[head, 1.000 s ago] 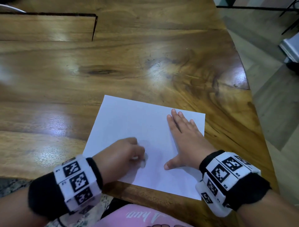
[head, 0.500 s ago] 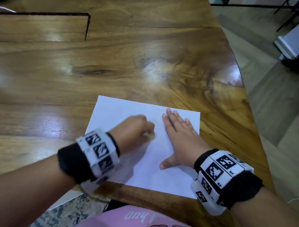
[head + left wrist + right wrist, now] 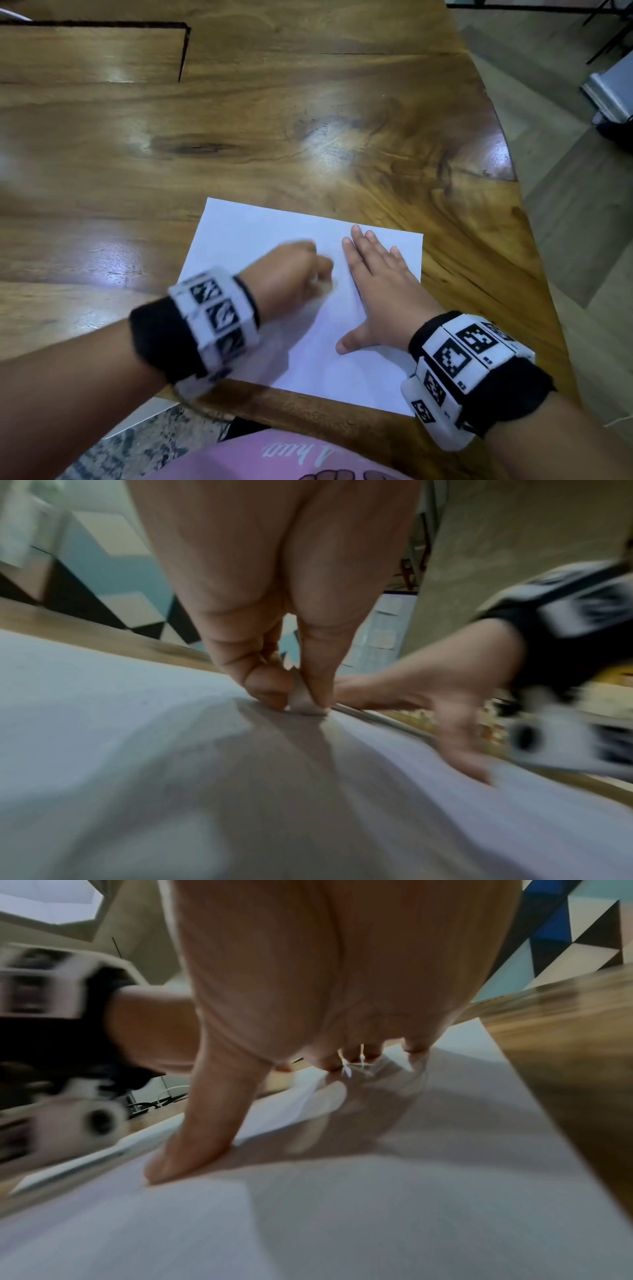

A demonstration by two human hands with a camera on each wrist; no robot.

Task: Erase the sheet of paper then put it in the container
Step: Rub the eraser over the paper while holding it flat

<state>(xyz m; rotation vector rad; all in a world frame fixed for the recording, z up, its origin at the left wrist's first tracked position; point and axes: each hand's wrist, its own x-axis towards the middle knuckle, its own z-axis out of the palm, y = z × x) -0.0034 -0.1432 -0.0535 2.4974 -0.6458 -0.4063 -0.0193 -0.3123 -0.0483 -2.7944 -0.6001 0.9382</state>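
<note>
A white sheet of paper [image 3: 260, 236] lies flat on the wooden table [image 3: 308, 120] near its front edge. My left hand [image 3: 291, 274] is curled over the sheet's middle and pinches a small pale eraser [image 3: 303, 702] whose end touches the paper [image 3: 85, 696]. The eraser [image 3: 325, 286] shows blurred below the knuckles. My right hand [image 3: 376, 284] lies flat on the right half of the sheet with fingers straight and thumb spread, pressing it down. In the right wrist view its thumb [image 3: 192, 1145] rests on the paper [image 3: 377, 1218]. No container is in view.
The table's curved right edge [image 3: 520, 205] drops to a tiled floor. A rectangular cut line [image 3: 181, 51] marks the tabletop at the back left. A grey object [image 3: 609, 92] stands on the floor at the far right. A pink garment [image 3: 274, 459] is below the table's front edge.
My left hand with the eraser has moved up and to the right across the sheet, closer to the right hand's fingers. The right hand has stayed flat on the paper.
</note>
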